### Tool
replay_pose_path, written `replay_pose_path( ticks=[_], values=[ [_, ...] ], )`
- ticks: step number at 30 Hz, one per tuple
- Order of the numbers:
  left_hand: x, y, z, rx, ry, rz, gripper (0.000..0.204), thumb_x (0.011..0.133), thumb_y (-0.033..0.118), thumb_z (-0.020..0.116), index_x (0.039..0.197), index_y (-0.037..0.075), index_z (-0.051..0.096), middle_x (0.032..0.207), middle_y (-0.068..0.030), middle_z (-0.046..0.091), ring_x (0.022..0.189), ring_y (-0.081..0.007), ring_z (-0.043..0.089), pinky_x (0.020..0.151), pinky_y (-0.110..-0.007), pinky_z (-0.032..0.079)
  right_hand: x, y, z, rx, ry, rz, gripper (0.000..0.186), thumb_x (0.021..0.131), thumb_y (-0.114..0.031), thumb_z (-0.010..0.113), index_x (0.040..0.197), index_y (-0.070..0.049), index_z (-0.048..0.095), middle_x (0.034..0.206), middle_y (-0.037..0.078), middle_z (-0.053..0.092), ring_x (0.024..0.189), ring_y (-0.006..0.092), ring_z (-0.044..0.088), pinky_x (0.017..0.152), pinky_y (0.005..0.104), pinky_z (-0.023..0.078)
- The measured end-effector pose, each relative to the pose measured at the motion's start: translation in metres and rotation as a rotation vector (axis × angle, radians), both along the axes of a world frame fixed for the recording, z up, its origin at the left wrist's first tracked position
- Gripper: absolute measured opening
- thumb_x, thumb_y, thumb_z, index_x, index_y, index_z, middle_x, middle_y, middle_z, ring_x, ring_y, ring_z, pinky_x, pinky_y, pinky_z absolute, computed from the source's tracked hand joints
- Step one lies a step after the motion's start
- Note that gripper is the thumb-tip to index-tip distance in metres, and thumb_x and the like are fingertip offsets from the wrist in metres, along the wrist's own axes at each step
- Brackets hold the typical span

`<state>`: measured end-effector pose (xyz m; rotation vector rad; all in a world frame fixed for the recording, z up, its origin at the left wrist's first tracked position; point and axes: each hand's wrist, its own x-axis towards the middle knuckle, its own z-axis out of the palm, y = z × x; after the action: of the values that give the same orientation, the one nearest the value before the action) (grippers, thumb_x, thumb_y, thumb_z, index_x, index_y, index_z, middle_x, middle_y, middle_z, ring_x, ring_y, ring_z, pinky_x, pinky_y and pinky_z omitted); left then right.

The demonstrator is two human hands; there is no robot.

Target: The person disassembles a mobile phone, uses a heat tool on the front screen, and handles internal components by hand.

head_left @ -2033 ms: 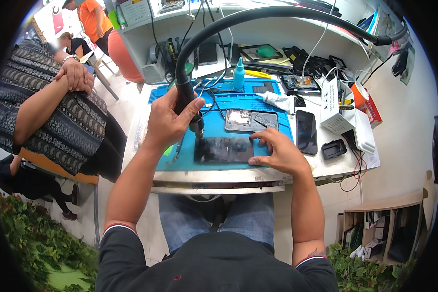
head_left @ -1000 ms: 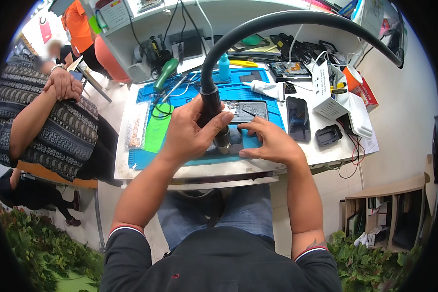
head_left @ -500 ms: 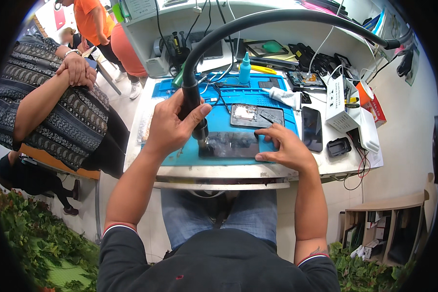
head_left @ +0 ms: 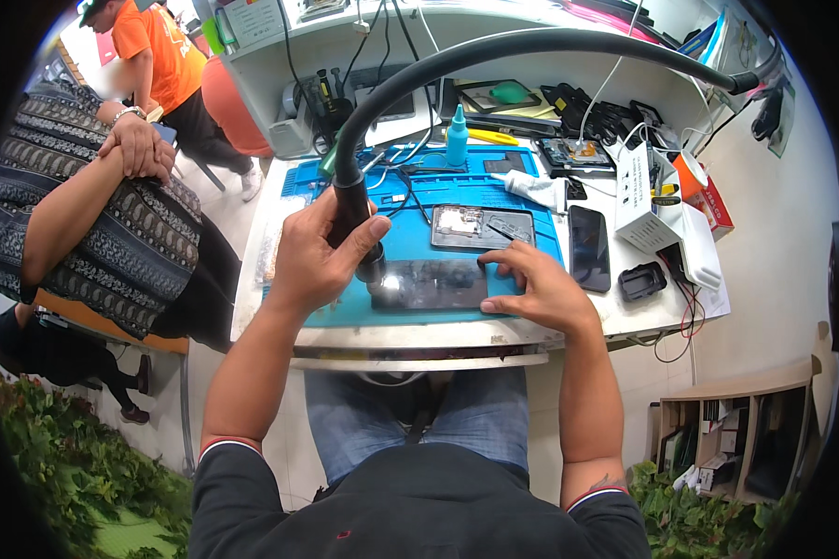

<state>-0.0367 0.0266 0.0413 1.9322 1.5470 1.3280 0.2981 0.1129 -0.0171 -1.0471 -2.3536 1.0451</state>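
Note:
My left hand (head_left: 309, 259) is wrapped round the black handle of a hot-air gun (head_left: 349, 222), which hangs from a thick curved hose. Its nozzle (head_left: 372, 268) points down at the left end of a dark, smudged phone screen panel (head_left: 438, 285) lying on a blue work mat (head_left: 340, 313). At the panel's right end, my right hand (head_left: 545, 293) grips the edge between thumb and fingers. Just beyond the panel lies an opened phone body (head_left: 457, 224) with bare inner parts and a thin dark tool on it.
Behind stand a blue squeeze bottle (head_left: 458, 138) and a white tube (head_left: 533, 189). To the right are another phone (head_left: 589, 247), a black cradle-like part (head_left: 643, 281) and a white box (head_left: 643, 191). A person with crossed hands (head_left: 140, 144) stands close on the left.
The view has shifted slightly. The hot-air gun stays over the panel's left end, and my right hand keeps its place at the right edge. A person in orange at the back has moved a little.

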Motion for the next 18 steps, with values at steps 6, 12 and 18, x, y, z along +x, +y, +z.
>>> replay_pose_path(
  ticks=[6, 12, 18],
  values=[
    [0.001, 0.018, 0.002, 0.034, -0.077, 0.055, 0.032, 0.108, 0.030, 0.082, 0.114, 0.001, 0.071, 0.089, -0.0044, 0.073, 0.081, -0.0101, 0.067, 0.074, -0.028, 0.053, 0.001, 0.000, 0.000, -0.019, -0.014, -0.010, 0.070, 0.078, -0.036, 0.103, 0.139, -0.015, 0.077, 0.112, 0.009, 0.069, 0.096, 0.0241, 0.065, 0.087, 0.0380, 0.056],
    [0.004, 0.009, -0.003, 0.094, -0.087, 0.028, 0.031, 0.106, 0.031, 0.084, 0.109, 0.002, 0.071, 0.079, -0.0030, 0.069, 0.071, -0.0098, 0.064, 0.067, -0.028, 0.048, 0.003, -0.001, -0.003, 0.035, 0.005, 0.000, 0.068, 0.080, -0.036, 0.101, 0.140, -0.013, 0.076, 0.114, 0.010, 0.070, 0.100, 0.0271, 0.069, 0.087, 0.0409, 0.058],
    [0.009, -0.016, -0.002, 0.057, -0.094, -0.033, 0.028, 0.105, 0.025, 0.084, 0.111, 0.001, 0.071, 0.083, -0.0031, 0.070, 0.075, -0.0099, 0.065, 0.071, -0.027, 0.051, 0.004, 0.000, -0.005, 0.019, 0.007, 0.008, 0.067, 0.082, -0.036, 0.100, 0.141, -0.014, 0.076, 0.115, 0.011, 0.071, 0.102, 0.0292, 0.072, 0.089, 0.0415, 0.059]
  ],
)
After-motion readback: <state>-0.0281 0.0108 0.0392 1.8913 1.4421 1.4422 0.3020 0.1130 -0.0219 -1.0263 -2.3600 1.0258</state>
